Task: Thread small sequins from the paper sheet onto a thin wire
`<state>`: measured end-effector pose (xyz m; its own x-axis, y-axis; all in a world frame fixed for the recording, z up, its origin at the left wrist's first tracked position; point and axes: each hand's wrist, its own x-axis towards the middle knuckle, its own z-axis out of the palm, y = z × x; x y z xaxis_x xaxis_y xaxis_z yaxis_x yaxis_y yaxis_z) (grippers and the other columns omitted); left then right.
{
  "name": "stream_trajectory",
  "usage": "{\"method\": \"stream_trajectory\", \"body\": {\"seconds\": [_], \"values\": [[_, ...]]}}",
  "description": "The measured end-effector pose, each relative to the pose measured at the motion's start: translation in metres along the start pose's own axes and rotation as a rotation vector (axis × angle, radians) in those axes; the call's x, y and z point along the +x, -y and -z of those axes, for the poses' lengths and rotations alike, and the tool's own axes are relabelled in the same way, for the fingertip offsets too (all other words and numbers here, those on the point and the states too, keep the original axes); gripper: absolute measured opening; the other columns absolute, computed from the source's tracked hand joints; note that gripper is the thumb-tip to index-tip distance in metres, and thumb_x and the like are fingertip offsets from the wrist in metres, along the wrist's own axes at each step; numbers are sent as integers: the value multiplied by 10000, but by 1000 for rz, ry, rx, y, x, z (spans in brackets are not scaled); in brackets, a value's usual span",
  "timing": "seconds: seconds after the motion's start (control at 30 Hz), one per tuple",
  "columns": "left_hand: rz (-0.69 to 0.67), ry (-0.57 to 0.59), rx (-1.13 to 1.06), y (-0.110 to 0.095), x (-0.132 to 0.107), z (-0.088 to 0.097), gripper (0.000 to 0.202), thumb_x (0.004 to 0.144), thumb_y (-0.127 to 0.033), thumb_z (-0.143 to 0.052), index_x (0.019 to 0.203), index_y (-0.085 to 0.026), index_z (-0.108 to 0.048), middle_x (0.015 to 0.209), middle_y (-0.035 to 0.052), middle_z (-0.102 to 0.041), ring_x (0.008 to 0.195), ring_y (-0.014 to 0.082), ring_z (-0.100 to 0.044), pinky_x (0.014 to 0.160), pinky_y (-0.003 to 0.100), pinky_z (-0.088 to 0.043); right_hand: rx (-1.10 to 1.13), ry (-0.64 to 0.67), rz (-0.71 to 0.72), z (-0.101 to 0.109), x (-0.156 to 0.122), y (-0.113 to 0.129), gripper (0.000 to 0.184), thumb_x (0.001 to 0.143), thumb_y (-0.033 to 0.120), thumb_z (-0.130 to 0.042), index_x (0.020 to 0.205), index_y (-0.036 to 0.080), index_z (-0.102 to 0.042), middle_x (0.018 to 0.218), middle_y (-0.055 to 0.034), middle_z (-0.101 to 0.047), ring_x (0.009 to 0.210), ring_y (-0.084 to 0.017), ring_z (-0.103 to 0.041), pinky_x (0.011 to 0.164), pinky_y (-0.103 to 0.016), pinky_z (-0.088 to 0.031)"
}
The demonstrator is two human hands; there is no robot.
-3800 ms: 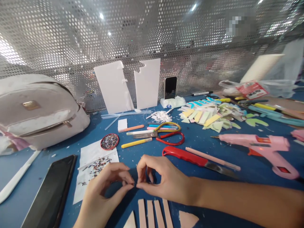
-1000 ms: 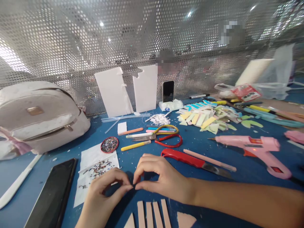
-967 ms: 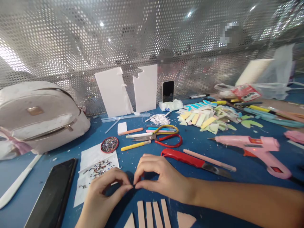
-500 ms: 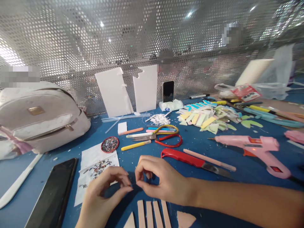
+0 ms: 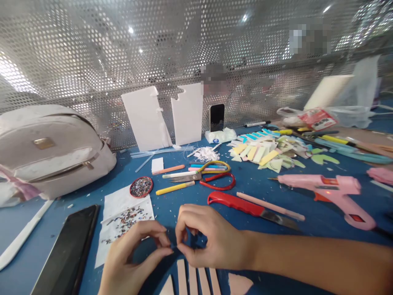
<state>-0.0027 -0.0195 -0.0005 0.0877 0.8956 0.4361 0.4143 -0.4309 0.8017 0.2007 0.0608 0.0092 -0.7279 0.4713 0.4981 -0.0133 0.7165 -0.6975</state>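
Note:
My left hand (image 5: 133, 256) and my right hand (image 5: 208, 237) meet low in the middle of the view, just above the blue table (image 5: 307, 205). Thumb and forefinger of each hand are pinched together on a tiny dark bit (image 5: 174, 246) held between them; I cannot make out what it is. Several pink foam strips (image 5: 193, 278) lie directly under the hands. A white paper (image 5: 123, 219) strewn with small sequins lies left of my left hand, with a round red lid (image 5: 141, 187) of sequins above it.
A black phone (image 5: 66, 254) lies at lower left, a beige backpack (image 5: 49, 147) behind it. Scissors (image 5: 211, 176), pens, a red-handled knife (image 5: 248, 207) and a pink glue gun (image 5: 331, 190) lie beyond the hands. Foam scraps (image 5: 267, 151) and white boards (image 5: 166, 116) stand by the perforated metal screen.
Both hands have dropped slightly toward the pink strips. The fingertips parted briefly half a second ago and are pinched together again.

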Motion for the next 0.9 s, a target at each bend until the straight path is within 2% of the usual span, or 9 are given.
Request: {"method": "stream_trajectory", "body": {"seconds": [0.37,0.63,0.9], "values": [[-24,19,35,2,-6,2,268,823,-133,-739,1021,-272,-625,808,-43,-736,735,136,-718,711,196,-582,-3,3,41,0,2,1,119,752,96,-599,805,190,-548,743,20,-554,690,-112,-498,629,-232,-410],[-3,-8,0,-1,-4,0,247,816,-128,-742,1005,-258,-651,795,-9,-752,706,172,-726,686,248,-600,-14,31,-8,2,2,2,133,757,97,-588,799,212,-537,752,13,-563,698,-133,-508,639,-255,-423],[20,-35,0,-4,-3,-1,230,805,-113,-738,959,-268,-668,775,-36,-749,698,156,-721,672,215,-589,-7,26,-7,2,2,3,129,757,89,-590,797,203,-545,751,14,-561,697,-126,-500,634,-245,-413]]}}
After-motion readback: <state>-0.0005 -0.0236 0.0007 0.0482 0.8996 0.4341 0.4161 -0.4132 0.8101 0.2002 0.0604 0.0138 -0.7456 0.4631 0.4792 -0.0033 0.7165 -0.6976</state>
